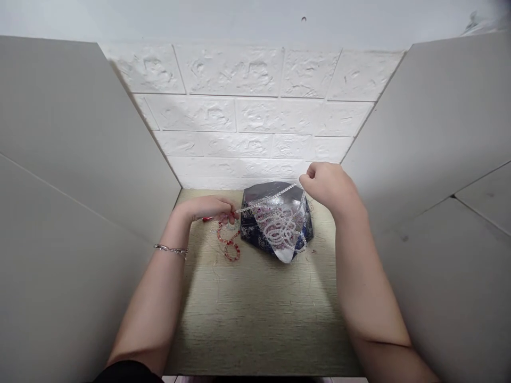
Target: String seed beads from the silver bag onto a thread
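A strand of clear beads (268,198) runs slanting between my two hands, above a dark blue patterned pouch (249,234) with a silvery inside. My right hand (325,183), raised at the pouch's upper right, is closed on the strand's upper end. At the pouch's left edge, my left hand (213,207) has its fingers pinched on the lower end. Coils of clear and pinkish beads (281,226) lie heaped over the pouch on a whitish piece. Below my left hand, red and clear bead loops (231,250) rest on the table.
A red thing (207,219), partly hidden, lies by my left hand. Fine loose threads (216,279) lie on the pale wooden table (259,319). Grey panels (80,159) stand at both sides, and a white brick-patterned wall (255,114) closes the back.
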### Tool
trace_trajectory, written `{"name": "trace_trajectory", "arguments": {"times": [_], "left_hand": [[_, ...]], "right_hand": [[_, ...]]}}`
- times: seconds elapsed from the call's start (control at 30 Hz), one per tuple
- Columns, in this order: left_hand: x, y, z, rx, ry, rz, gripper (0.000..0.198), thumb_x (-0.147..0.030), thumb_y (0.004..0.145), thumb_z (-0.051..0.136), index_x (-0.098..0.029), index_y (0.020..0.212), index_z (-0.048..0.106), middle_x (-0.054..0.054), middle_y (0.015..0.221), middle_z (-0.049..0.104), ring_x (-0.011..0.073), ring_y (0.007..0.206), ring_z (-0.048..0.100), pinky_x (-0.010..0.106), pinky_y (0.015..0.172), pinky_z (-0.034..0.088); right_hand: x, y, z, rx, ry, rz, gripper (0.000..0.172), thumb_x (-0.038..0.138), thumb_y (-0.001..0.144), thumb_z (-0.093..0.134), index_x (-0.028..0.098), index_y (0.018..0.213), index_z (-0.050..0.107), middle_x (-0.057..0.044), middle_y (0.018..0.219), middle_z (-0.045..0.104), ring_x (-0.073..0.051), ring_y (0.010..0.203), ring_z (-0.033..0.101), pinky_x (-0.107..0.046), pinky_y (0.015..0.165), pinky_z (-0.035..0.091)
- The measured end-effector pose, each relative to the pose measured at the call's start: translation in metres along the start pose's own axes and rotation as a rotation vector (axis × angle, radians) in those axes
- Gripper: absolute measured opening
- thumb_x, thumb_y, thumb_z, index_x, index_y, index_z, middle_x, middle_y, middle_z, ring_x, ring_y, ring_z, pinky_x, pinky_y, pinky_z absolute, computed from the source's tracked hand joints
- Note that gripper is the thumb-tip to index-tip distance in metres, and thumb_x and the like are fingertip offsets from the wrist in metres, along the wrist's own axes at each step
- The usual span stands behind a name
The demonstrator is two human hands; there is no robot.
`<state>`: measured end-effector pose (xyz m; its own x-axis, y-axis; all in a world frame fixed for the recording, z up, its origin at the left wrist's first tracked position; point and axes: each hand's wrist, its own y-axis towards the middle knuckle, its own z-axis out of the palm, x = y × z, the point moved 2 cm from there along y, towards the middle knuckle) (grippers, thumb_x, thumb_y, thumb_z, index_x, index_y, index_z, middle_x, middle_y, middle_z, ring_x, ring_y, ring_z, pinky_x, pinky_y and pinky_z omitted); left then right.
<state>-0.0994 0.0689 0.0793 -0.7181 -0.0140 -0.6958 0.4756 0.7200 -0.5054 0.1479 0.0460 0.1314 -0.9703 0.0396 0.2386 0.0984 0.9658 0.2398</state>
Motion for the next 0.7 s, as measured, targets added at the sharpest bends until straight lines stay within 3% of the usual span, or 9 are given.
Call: {"name": "trace_trajectory", "arguments": {"times": [0.3,0.43,0.7], "left_hand": [[-0.008,-0.004,0.001,-0.047,0.085,0.056,0.026,-0.036,0.072,0.046,-0.015,0.069,0.061,0.001,0.062,0.054,0.0086,0.051,0.04,0.019,0.042,0.028],[-0.014,-0.007,0.003,-0.011,0.024,0.097,0.025,-0.035,0.073,0.048,-0.015,0.064,0.059,-0.001,0.055,0.046,0.0077,0.048,0.035,0.019,0.042,0.029],[-0.017,-0.013,0.004,0.042,-0.087,0.171,0.025,-0.036,0.075,0.05,-0.015,0.075,0.063,-0.004,0.049,0.038,0.0075,0.045,0.031,0.021,0.042,0.025]], "right_hand": [[-0.001,0.003,0.012,0.159,-0.039,0.007,0.024,0.028,0.07,0.036,0.017,0.071,0.057,-0.01,0.085,0.061,-0.02,0.07,0.055,-0.026,0.05,0.033],[-0.002,0.004,0.015,0.189,-0.042,0.006,0.026,0.027,0.069,0.036,0.016,0.074,0.059,-0.011,0.087,0.062,-0.021,0.073,0.055,-0.027,0.051,0.034],[-0.002,0.004,0.017,0.216,-0.045,0.016,0.031,0.027,0.07,0.035,0.015,0.081,0.062,-0.012,0.091,0.062,-0.022,0.077,0.056,-0.028,0.054,0.036]]}}
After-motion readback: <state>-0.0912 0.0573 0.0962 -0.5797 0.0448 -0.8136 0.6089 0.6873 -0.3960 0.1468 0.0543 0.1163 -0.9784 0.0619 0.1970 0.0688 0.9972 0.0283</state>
